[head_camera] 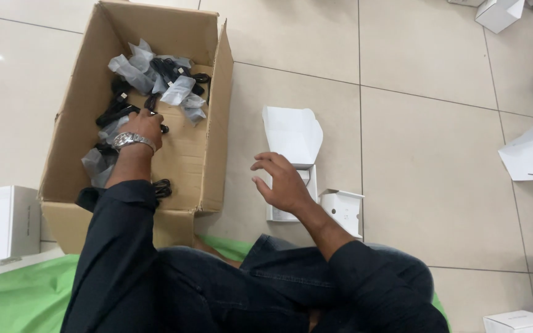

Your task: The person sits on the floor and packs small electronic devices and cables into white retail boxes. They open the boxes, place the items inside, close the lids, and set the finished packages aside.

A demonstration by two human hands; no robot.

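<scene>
While the left hand (140, 126) closes on a bagged black cable (118, 111) inside the cardboard box (211, 154), the right hand (285, 182) hovers empty beside it; cables look light, floppy, best pinched mid-bundle.

Seated low, knees up in dark trousers, both arms in dark sleeves reaching forward. Left arm stretched out almost straight, sleeve ending short of the wrist, a metal watch around the wrist, left hand (142, 125) seen from the back, palm down, fingers curled downward and hidden from view, so the grip cannot be made out. Right arm bent at the elbow, forearm angled up and to the left, sleeve pushed back to mid-forearm. Right hand (285, 184) raised, palm turned away, fingers spread and loosely curved, thumb apart, holding nothing. Hands well apart.
</scene>
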